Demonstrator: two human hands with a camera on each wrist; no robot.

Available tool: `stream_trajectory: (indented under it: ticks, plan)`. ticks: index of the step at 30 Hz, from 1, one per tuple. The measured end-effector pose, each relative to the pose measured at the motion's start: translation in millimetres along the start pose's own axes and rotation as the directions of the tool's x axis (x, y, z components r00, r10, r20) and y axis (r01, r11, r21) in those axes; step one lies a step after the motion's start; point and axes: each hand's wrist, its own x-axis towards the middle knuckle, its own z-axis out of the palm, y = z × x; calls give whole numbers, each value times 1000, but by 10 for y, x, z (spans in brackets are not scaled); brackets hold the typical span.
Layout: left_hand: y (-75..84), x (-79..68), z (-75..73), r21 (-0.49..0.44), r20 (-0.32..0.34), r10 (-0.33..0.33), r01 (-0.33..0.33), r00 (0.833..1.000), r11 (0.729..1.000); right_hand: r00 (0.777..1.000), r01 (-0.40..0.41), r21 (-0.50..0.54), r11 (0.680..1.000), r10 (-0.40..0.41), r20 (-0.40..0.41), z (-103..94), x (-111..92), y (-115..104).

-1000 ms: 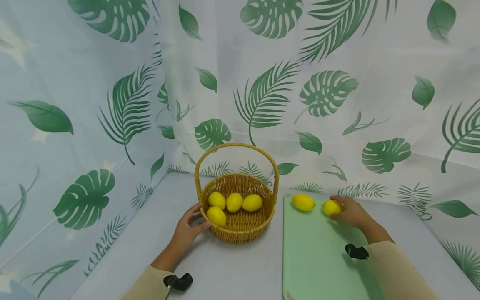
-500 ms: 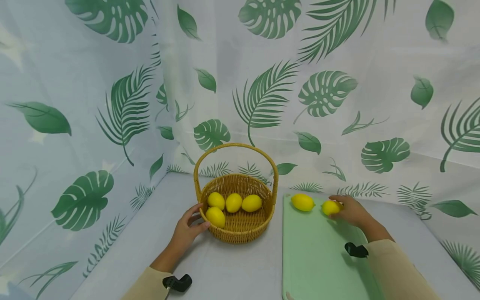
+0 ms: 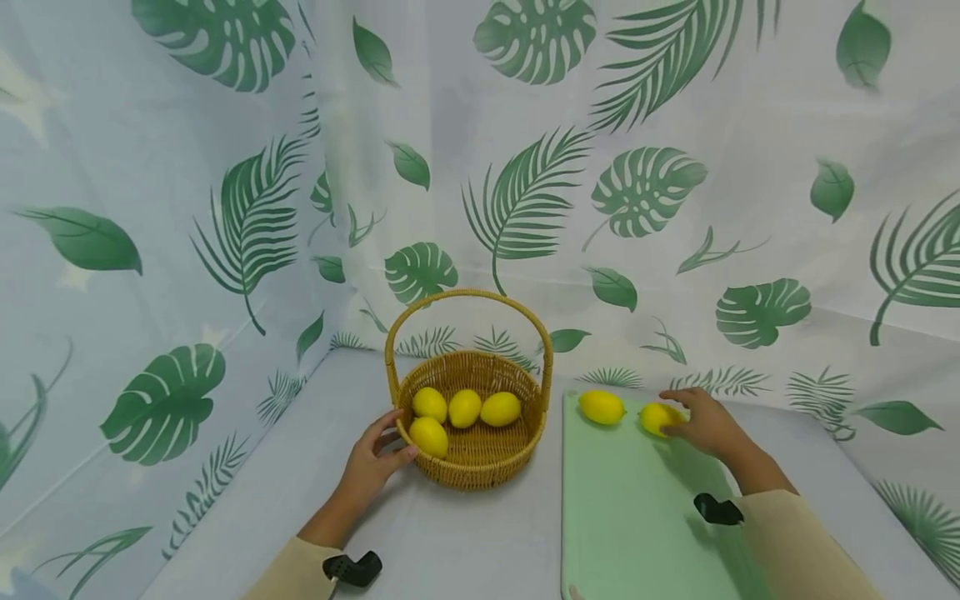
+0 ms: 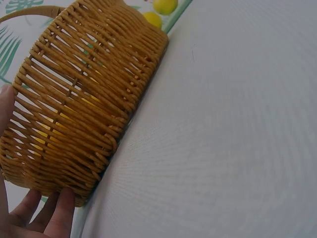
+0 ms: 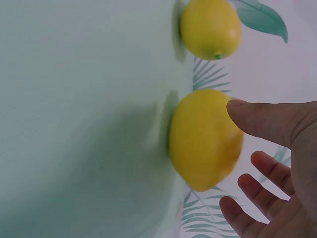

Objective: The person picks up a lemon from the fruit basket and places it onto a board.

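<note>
head view, left to right. change within the last second: slight; the basket keeps its same four lemons, so its count stands unaltered. left hand: at the basket's left side, grasping its wall between bent fingers and thumb. first board lemon: right of the basket, on the green board, untouched. second board lemon: farther right of the basket, on the same board. right hand: half parted about this second one, thumb overlapping it, three fingers clear; whether it grips, cannot tell.
</note>
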Motion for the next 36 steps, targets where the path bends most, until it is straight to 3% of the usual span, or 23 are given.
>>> stream_trajectory:
  ticks: [6,14,36]
  plan:
    - [-3,-5,-5,2,3,10,-10,1000,1000,999,19,-30,999,-20,-33,-85,-54,-115]
    - [-11,14,-14,12,1,12,-12,1000,1000,999,34,-33,999,-35,-17,-130,-103,-307]
    - [22,-6,0,23,-2,13,-13,1000,1000,974,223,21,975,-222,-41,-43,-180,-817]
